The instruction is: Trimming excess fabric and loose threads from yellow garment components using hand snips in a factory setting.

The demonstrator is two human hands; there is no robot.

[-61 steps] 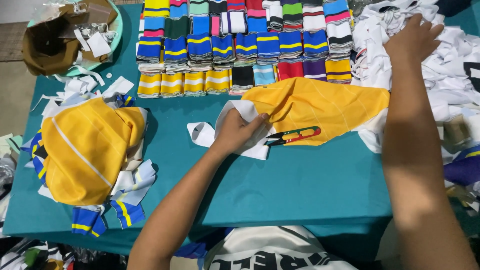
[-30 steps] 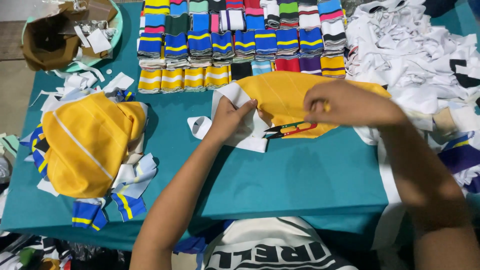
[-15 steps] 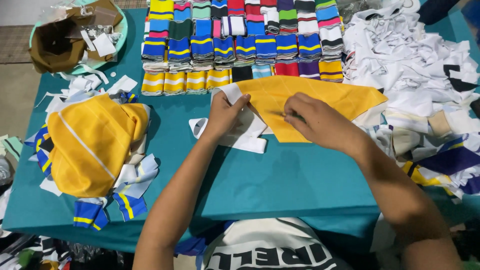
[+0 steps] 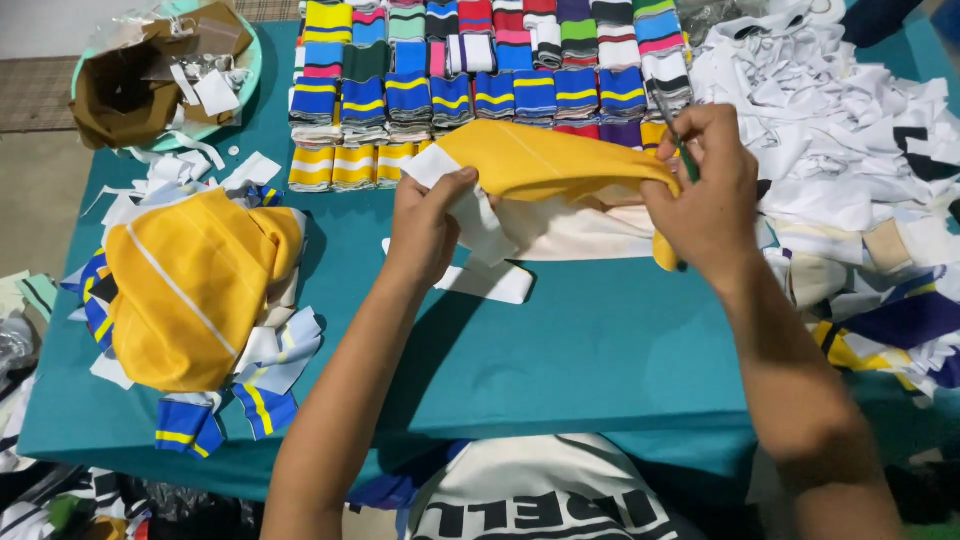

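Note:
My left hand (image 4: 428, 226) grips the left end of a yellow fabric piece (image 4: 540, 160) with white lining, lifted a little above the teal table (image 4: 560, 350). My right hand (image 4: 708, 190) pinches the right end of the same yellow piece and also holds a small green-handled snipping tool (image 4: 676, 136) that sticks up between its fingers. A white fabric strip (image 4: 488, 280) lies on the table just below the left hand.
Rows of folded striped knit cuffs (image 4: 480, 80) line the far edge. A heap of white fabric pieces (image 4: 840, 110) fills the right side. A yellow garment pile (image 4: 190, 290) lies at left. A round tray with paper scraps (image 4: 160, 70) sits far left.
My right hand came back from the white heap, picked up the snipping tool off the table and took the yellow piece's right end. Both hands lifted the piece.

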